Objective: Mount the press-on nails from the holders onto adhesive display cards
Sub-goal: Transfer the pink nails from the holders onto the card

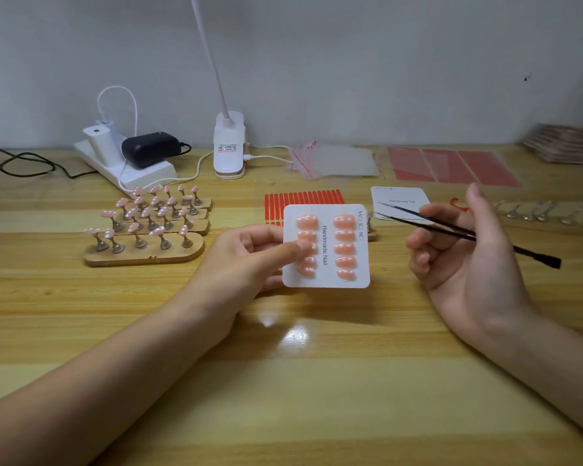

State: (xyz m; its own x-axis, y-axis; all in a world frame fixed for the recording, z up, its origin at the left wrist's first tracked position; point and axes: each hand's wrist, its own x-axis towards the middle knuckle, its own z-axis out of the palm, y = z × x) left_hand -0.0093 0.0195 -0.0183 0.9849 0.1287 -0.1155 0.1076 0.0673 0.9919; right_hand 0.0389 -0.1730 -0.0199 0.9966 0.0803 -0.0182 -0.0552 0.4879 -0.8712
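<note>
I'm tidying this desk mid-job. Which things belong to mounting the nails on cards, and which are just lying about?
In use:
- display card with nails, held by the left hand
- tweezers in the right hand
- nail holders with nails on them
- blank card
- red adhesive strips

Lying about:
- power strip with chargers
- lamp
- plastic bags

Grey wall (350, 62) behind glossy striped wooden table (283, 398).
</note>
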